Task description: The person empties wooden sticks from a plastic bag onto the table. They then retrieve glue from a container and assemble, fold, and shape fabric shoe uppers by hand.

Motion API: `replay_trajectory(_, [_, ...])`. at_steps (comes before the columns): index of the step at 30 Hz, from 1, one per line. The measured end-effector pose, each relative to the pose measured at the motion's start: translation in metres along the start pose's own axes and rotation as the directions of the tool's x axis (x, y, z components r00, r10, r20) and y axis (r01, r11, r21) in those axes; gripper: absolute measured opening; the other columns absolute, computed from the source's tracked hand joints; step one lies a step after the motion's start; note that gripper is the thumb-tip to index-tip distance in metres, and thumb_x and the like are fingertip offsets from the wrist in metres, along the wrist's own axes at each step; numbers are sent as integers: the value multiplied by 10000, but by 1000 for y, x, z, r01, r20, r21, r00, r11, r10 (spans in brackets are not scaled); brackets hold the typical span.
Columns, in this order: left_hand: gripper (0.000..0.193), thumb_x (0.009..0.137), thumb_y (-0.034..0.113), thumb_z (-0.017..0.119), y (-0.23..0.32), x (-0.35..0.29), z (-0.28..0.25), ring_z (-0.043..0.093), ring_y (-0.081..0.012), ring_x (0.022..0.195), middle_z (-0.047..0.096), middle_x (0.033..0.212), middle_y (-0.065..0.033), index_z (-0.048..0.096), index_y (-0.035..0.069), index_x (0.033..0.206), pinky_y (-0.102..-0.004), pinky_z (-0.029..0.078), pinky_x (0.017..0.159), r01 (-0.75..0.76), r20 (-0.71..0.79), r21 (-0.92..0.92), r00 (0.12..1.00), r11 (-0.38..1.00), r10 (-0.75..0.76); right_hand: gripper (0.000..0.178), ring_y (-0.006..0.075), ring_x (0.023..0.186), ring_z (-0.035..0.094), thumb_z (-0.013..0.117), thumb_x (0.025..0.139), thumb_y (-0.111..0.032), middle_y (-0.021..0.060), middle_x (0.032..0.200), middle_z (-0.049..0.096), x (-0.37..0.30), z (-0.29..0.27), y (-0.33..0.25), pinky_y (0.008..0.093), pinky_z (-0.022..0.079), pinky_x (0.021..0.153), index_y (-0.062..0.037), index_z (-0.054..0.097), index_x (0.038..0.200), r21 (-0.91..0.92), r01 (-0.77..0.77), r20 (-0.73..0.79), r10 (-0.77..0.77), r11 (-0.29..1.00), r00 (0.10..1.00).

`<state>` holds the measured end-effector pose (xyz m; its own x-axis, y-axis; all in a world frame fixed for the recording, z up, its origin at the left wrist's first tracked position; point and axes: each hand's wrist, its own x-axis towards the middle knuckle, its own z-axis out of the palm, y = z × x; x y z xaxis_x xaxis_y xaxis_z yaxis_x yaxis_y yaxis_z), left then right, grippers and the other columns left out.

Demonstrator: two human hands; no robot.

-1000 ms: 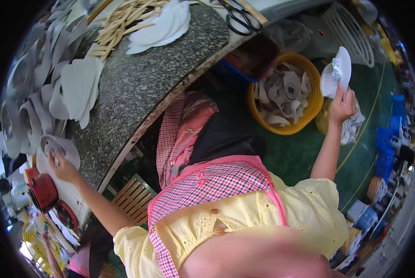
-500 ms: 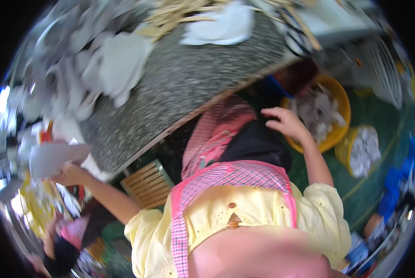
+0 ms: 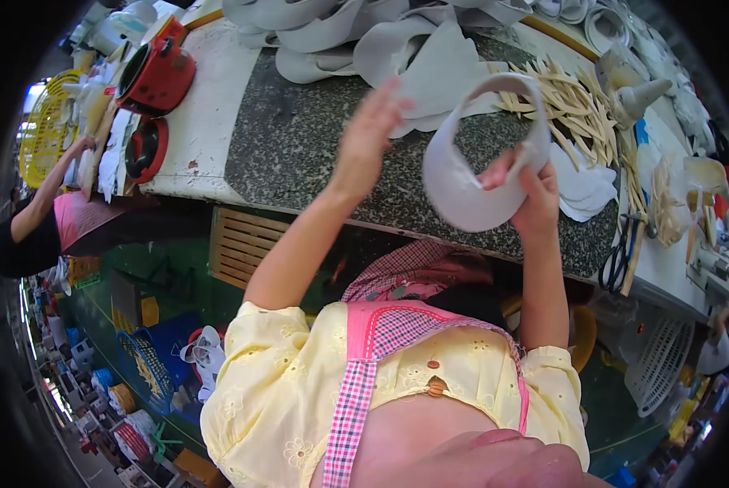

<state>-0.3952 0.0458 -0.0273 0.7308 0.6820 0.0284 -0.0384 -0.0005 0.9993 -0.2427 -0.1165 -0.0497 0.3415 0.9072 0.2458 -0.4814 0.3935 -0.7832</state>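
My right hand (image 3: 535, 195) grips a pale grey loop (image 3: 462, 195) of sheet material, broad at its lower part and narrow round the top. Fingers and thumb pinch its right side, and it hangs above the speckled worktop. To its left, my left hand (image 3: 368, 134) is raised over the worktop, fingers stretched and partly blurred, holding nothing that I can see. A flat white piece (image 3: 441, 69) lies just beyond it, beside a pile of similar grey loops (image 3: 324, 28). White flat pieces (image 3: 580, 187) lie right of the held loop, near several beige strips (image 3: 576, 106).
Blue-handled scissors (image 3: 620, 248) lie at the worktop's (image 3: 291, 146) right edge. A red pot (image 3: 161, 77) stands on the white table section at left. A co-worker's arm (image 3: 47, 191) reaches in at far left. A slatted wooden stool (image 3: 246, 248) stands under the worktop's edge.
The view has swung left. My left hand, which held a grey piece off to the left, is now over the worktop without it. My right hand has risen from beside my lap and holds a grey loop.
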Motion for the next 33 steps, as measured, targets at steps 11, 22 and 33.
replay_trajectory(11, [252, 684, 380, 604, -27, 1, 39, 467, -138, 829, 512, 653, 47, 570, 142, 759, -427, 297, 775, -845, 833, 514, 533, 145, 150, 212, 157, 621, 557, 567, 821, -199, 64, 728, 566, -28, -44, 8, 250, 457, 560, -20, 513, 921, -267, -338, -456, 190, 903, 869])
replay_trajectory(22, [424, 622, 354, 679, -6, 9, 66, 441, -210, 1073, 515, 1106, -32, 581, 125, 965, -469, 239, 891, -790, 745, 587, 613, 178, 264, 253, 274, 672, 555, 651, 682, -207, 77, 730, 568, 20, -128, -45, 343, 440, 624, -61, 563, 869, -885, -322, -225, -296, -337, 928])
replay_trajectory(33, [184, 699, 143, 622, -16, 46, 147, 542, -245, 796, 574, 820, -71, 577, 53, 853, -337, 429, 673, -787, 739, 426, 587, 447, 331, 123, 64, 573, 491, 629, 762, -83, -3, 685, 562, 11, -149, -66, 174, 393, 535, -33, 571, 858, -883, 36, -332, -676, 469, 658])
